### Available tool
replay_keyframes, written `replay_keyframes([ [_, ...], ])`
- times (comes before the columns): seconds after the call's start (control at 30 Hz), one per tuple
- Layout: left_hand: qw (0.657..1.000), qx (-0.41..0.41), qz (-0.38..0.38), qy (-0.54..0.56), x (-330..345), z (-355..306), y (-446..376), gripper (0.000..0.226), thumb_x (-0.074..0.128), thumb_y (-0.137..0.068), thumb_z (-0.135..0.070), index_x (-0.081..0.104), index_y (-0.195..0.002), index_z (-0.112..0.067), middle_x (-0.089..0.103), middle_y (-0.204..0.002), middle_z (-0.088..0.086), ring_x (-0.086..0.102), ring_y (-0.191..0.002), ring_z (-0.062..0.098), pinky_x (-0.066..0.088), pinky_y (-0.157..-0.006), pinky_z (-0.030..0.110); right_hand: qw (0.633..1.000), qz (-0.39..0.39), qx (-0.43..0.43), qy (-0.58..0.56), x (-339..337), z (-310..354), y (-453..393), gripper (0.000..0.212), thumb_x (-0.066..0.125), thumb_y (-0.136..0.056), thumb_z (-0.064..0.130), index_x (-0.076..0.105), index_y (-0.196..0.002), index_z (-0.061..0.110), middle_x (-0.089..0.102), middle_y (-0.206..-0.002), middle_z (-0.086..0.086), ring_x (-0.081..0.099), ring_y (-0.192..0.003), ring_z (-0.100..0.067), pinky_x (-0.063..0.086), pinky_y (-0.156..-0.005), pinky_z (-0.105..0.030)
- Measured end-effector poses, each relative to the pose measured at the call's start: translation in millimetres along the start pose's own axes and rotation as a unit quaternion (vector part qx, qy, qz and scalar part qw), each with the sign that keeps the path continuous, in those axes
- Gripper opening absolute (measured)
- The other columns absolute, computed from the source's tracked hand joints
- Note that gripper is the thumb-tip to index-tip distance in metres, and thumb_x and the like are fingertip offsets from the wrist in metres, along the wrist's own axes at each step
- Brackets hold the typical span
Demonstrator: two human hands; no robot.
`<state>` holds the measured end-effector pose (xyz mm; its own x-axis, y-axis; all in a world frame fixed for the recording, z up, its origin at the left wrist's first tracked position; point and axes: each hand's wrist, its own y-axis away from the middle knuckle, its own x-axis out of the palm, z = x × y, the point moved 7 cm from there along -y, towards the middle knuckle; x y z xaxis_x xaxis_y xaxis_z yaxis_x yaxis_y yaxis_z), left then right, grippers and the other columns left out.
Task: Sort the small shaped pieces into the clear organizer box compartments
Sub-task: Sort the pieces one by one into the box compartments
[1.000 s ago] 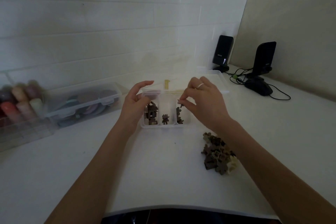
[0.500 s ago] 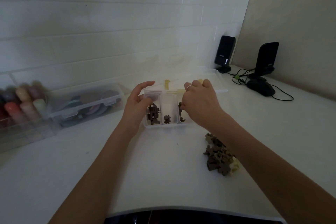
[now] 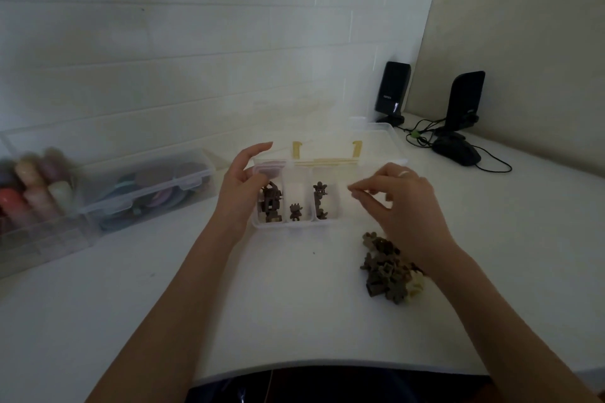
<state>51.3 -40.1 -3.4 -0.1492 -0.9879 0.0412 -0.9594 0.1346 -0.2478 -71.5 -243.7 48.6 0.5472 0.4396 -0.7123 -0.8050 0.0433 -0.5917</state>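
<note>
The clear organizer box [image 3: 296, 225] stands on the white table with its lid [image 3: 376, 141] tipped back. Three front compartments hold brown shaped pieces: a clump on the left [image 3: 271, 203], one small figure in the middle [image 3: 295, 211], a few on the right [image 3: 320, 199]. My left hand [image 3: 240, 188] rests against the box's left side, thumb on the rim, fingers apart. My right hand [image 3: 397, 198] hovers just right of the box, thumb and forefinger loosely pinched with nothing visible between them. A pile of brown pieces [image 3: 388, 267] lies on the table under my right wrist.
A clear lidded container [image 3: 144, 186] with round coloured items sits at the left, beside a box of coloured bottles [image 3: 29, 193]. Two black speakers [image 3: 393, 91] [image 3: 465, 101], a black mouse [image 3: 456, 149] and cables occupy the back right corner. The table's front edge runs near my body.
My right hand has moved from over the right compartment out to the right of the box; a piece now stands in that compartment. My left hand has stayed on the box.
</note>
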Motion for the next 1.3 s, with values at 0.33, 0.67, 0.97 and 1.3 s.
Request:
replay_keyframes([
  [0.33, 1.000, 0.015, -0.017, 0.007, 4.3, -2.8, 1.3, 0.046, 0.061, -0.082, -0.002, 0.065, -0.103, -0.044, 0.060, -0.085, 0.003, 0.052, -0.076, 0.014, 0.043, -0.070, 0.029, 0.995, 0.003, 0.097, -0.016, -15.3, -27.7, 89.2, 0.017, 0.069, -0.079, 0.027, 0.073, -0.096, 0.030, 0.055, -0.078, 0.016, 0.048, -0.077, -0.007, 0.041, -0.067, -0.030],
  [0.67, 1.000, 0.023, -0.008, 0.017, 6.7, -2.9, 3.5, 0.045, 0.059, -0.083, 0.002, 0.062, -0.113, -0.031, 0.062, -0.080, 0.001, 0.052, -0.073, 0.014, 0.043, -0.065, 0.024, 0.981, 0.025, 0.136, 0.139, -2.0, 1.0, 82.4, 0.012, 0.065, -0.078, 0.039, 0.071, -0.083, 0.030, 0.055, -0.082, 0.009, 0.050, -0.085, -0.016, 0.033, -0.074, -0.033],
  [0.97, 1.000, 0.016, 0.000, 0.017, 9.1, -2.2, 4.1, 0.045, 0.061, -0.083, -0.003, 0.064, -0.108, -0.040, 0.054, -0.087, 0.010, 0.047, -0.079, 0.018, 0.041, -0.067, 0.028, 0.984, -0.007, 0.107, 0.144, 0.3, 13.9, 65.9, 0.006, 0.065, -0.078, 0.025, 0.068, -0.074, 0.021, 0.059, -0.075, 0.006, 0.049, -0.077, -0.017, 0.031, -0.069, -0.031],
  [1.3, 1.000, 0.011, 0.002, 0.017, 8.5, -0.4, 5.0, 0.044, 0.058, -0.084, -0.003, 0.064, -0.112, -0.037, 0.060, -0.088, 0.010, 0.047, -0.079, 0.021, 0.040, -0.071, 0.033, 0.997, -0.066, 0.024, 0.032, 0.8, 34.6, 5.7, 0.005, 0.066, -0.079, 0.024, 0.068, -0.076, 0.021, 0.056, -0.073, 0.009, 0.046, -0.074, -0.009, 0.035, -0.071, -0.027],
])
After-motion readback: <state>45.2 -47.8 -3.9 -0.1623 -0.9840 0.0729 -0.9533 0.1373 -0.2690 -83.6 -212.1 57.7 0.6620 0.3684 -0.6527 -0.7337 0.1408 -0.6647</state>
